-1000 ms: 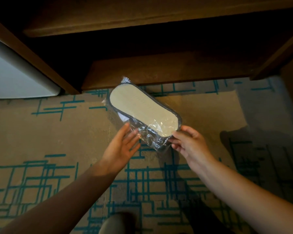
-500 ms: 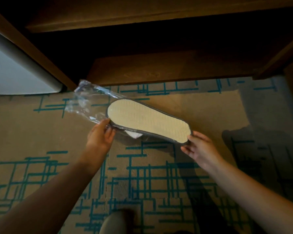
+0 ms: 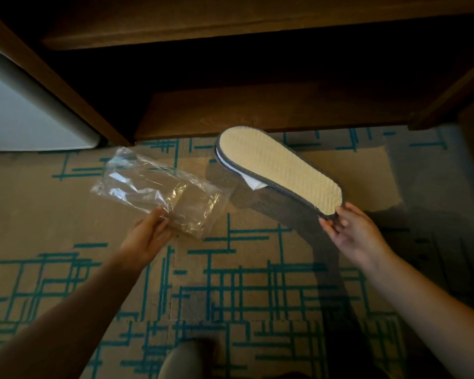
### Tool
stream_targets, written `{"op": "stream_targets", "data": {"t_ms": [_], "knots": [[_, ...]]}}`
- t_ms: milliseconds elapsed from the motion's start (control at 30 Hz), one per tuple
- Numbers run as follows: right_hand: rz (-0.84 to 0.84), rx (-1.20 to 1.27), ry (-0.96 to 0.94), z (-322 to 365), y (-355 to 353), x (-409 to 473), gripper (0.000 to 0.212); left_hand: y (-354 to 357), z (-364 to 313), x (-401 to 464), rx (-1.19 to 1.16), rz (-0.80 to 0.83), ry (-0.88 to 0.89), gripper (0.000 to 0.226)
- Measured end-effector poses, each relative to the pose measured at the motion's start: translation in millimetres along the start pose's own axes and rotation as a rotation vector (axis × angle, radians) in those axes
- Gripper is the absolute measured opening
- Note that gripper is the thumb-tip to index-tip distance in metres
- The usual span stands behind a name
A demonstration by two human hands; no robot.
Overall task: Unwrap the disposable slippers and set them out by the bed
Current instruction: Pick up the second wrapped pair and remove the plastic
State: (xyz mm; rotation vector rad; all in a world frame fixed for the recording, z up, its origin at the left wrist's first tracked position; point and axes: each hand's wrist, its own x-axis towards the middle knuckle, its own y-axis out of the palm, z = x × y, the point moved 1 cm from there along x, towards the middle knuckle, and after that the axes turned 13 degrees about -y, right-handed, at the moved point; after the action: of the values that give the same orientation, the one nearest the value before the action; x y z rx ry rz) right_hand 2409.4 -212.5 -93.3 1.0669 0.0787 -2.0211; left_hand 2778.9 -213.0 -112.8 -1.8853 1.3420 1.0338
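Left hand (image 3: pixel 148 236): pinching the near edge of the clear plastic wrapper (image 3: pixel 159 188) between thumb and fingers — the wrapper is hanging slack and empty above the carpet (image 3: pixel 39 220).
Right hand (image 3: pixel 352 232): gripping one end of the slippers (image 3: pixel 279 168) with fingertips on the dark rim, thumb above.
Slippers: being held off the floor, pale textured sole facing up, tilting from the far end near the wooden furniture (image 3: pixel 257 113) down toward the right hand; a white layer is showing beneath the sole at the left side, so how many slippers are stacked cannot be told for certain.
Wrapper and slippers: lying well apart — the slippers are fully outside the plastic.
Carpet: tan with teal crossing lines, running under both hands; a shadow of the slippers is falling on it between the two.
Wooden furniture: dark brown, spanning the far edge of the carpet, with a deep shaded recess above its lower board.
White appliance (image 3: pixel 19 113): standing at the far left corner, beside the slanted wooden panel.
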Motion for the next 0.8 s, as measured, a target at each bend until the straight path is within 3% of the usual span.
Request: {"op": "stream_targets", "data": {"t_ms": [33, 100, 167, 200, 267, 367, 433, 533, 633, 733, 800], "knots": [[0.008, 0.007, -0.009, 0.0, 1.8, -0.8, 0.049, 0.3, -1.9, -1.8, 0.096, -0.031, 0.027, 0.027], [0.023, 0.011, -0.011, -0.9, 4.5, -1.6, 0.046, -2.9, 2.8, 0.5, 0.278, -0.327, 0.049, 0.06], [0.044, 0.009, -0.003, -2.5, 5.5, -1.1, 0.045, 0.2, 5.2, -9.5, 0.501, -0.593, 0.305, 0.054], [0.057, 0.011, 0.002, -3.2, 6.1, -1.2, 0.044, 4.4, 8.2, -13.5, 0.703, -0.589, 0.489, 0.048], [0.07, 0.013, 0.008, -4.8, 7.3, -1.7, 0.042, 11.7, 13.1, -18.3, 1.178, -0.436, 0.691, 0.044], [0.088, 0.013, 0.029, -7.8, 8.0, -3.6, 0.043, 12.7, 22.0, -13.7, 1.648, -0.232, 0.678, 0.061], [0.09, 0.012, 0.044, -9.6, 5.8, -2.8, 0.041, 13.2, 24.0, -10.2, 1.665, -0.201, 0.6, 0.069], [0.109, -0.018, 0.054, -9.3, 4.1, -3.5, 0.021, 16.1, 20.5, -1.7, 1.591, -0.25, 0.51, 0.072], [0.135, -0.04, 0.038, -10.4, 1.0, -2.8, 0.022, 19.9, 5.2, 12.3, 1.648, -0.353, 0.458, 0.063], [0.15, -0.049, 0.035, -10.3, -5.6, 0.2, 0.039, 22.1, -11.3, 21.1, 1.635, -0.414, 0.423, 0.064], [0.159, -0.054, 0.022, -9.0, -8.6, -0.2, 0.035, 23.7, -16.7, 21.8, 1.61, -0.418, 0.407, 0.067]]}}
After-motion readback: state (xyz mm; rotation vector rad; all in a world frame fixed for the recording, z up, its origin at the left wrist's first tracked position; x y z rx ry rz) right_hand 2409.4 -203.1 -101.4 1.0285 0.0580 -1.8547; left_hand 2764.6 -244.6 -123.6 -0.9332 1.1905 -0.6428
